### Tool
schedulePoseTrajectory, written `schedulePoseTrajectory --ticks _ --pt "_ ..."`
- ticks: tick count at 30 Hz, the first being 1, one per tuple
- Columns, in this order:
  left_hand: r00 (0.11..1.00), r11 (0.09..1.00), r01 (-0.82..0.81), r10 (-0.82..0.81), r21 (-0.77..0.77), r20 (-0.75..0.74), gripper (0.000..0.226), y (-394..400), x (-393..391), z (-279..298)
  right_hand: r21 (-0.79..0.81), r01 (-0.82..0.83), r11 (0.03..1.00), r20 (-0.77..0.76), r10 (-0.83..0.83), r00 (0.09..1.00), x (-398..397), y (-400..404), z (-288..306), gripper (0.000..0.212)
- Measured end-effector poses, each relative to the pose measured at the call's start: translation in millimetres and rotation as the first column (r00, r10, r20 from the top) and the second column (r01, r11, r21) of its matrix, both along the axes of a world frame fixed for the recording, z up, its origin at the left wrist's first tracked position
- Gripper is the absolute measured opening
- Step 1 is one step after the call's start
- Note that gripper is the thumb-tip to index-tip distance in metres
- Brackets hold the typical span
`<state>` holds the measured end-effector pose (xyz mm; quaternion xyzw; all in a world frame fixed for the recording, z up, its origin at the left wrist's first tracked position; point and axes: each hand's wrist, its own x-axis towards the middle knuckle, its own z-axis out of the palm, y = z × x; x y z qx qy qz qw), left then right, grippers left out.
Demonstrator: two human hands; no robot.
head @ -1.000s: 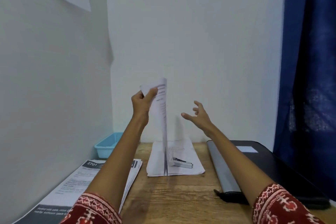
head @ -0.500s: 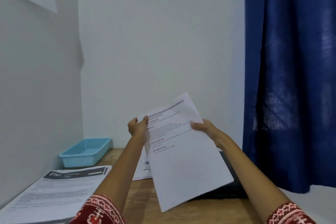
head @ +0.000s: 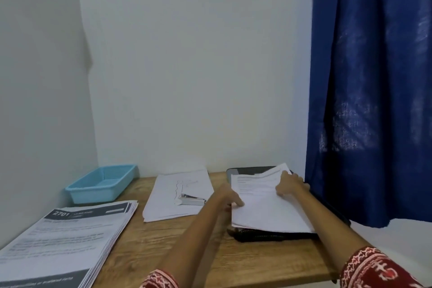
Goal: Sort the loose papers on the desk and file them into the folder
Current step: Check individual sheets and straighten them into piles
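Observation:
A stack of white printed sheets (head: 264, 208) lies on the black folder (head: 257, 236) at the right side of the wooden desk (head: 163, 248). My left hand (head: 228, 196) touches the left edge of these sheets with its fingers stretched out. My right hand (head: 289, 184) grips their far right corner, fingers curled over the edge, and that corner is lifted slightly. Most of the folder is hidden under the sheets. A second pile of white papers (head: 163, 203) lies in the middle of the desk. A thick stack of printed forms (head: 70, 236) with dark headers sits at the front left.
A silver stapler (head: 190, 199) rests on the middle pile. A light blue plastic tray (head: 102, 182) stands in the back left corner against the wall. A dark blue curtain (head: 374, 100) hangs just right of the folder. Walls close the desk at back and left.
The sheet that both hands held up in the air has come down onto the stack on the black folder. Both hands have lowered with it, and the view has tilted down.

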<state>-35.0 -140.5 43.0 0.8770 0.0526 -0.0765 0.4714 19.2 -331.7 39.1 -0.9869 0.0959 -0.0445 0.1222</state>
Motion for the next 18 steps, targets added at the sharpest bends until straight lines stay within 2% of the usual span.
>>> schedulePoseTrajectory --ticks 3,8,11,13,14,16,18 --pt "0.999 0.999 -0.002 0.000 -0.036 -0.050 0.020 18.1 -4.5 6.0 -0.091 -0.011 0.996 0.070 0.017 0.997 3.5 25.5 14.9 0.053" --pt "0.963 0.968 -0.246 0.251 -0.057 0.099 0.018 83.6 2.6 3.7 0.095 -0.229 0.969 0.240 0.201 0.950 10.6 94.6 22.6 0.049" --pt "0.895 0.915 -0.404 0.392 0.017 0.212 0.013 134.1 10.4 -1.9 0.233 -0.415 0.880 0.302 0.340 0.891 16.1 144.5 17.3 0.041" --pt "0.852 0.875 -0.482 0.460 0.033 0.250 0.015 160.4 13.4 -5.7 0.294 -0.532 0.794 0.273 0.463 0.843 16.9 175.1 9.7 0.035" --pt "0.837 0.860 -0.510 0.488 0.031 0.248 0.021 172.1 15.5 -7.6 0.298 -0.573 0.763 0.228 0.526 0.819 17.7 191.0 4.4 0.040" --pt "0.836 0.850 -0.526 0.512 0.022 0.196 0.033 188.9 20.7 -11.4 0.283 -0.612 0.739 0.104 0.611 0.785 20.9 216.7 -8.4 0.056" --pt "0.853 0.858 -0.513 0.506 0.028 0.132 0.040 197.6 26.9 -13.8 0.261 -0.612 0.747 0.041 0.624 0.780 25.9 233.9 -18.1 0.059"
